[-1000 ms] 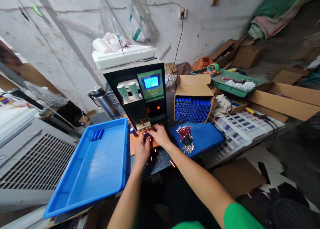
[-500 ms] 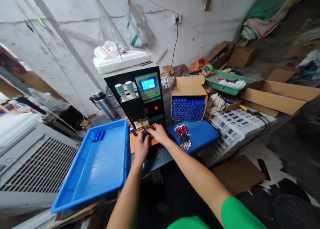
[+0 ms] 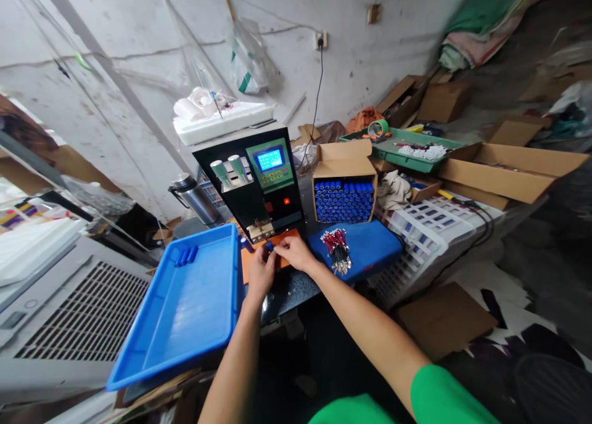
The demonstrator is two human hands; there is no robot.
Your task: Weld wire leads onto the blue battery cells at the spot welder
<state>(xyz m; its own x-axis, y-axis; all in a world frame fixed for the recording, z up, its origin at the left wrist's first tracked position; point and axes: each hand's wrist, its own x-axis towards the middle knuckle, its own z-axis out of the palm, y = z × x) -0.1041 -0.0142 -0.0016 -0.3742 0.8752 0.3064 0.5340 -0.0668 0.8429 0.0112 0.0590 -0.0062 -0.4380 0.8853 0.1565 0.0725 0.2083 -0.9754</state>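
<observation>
My left hand is closed around a blue cylindrical battery cell over an orange board. Close beside it, my right hand pinches at the cell's right side; whatever is between those fingertips is too small to make out. Just behind both hands stands a black spot welder with a lit blue screen, and its electrode tips point down above the board's back edge. Another blue cell leans to the left of my left hand.
A blue tray at left holds several cells. Right of the welder, an open carton is packed with blue cells. Red and black wire leads lie on a blue pad. A steel flask stands behind the tray.
My right hand has drawn back slightly from the electrode tips. The blue cell now shows between my hands, closer to me. The camera view has shifted a little.
</observation>
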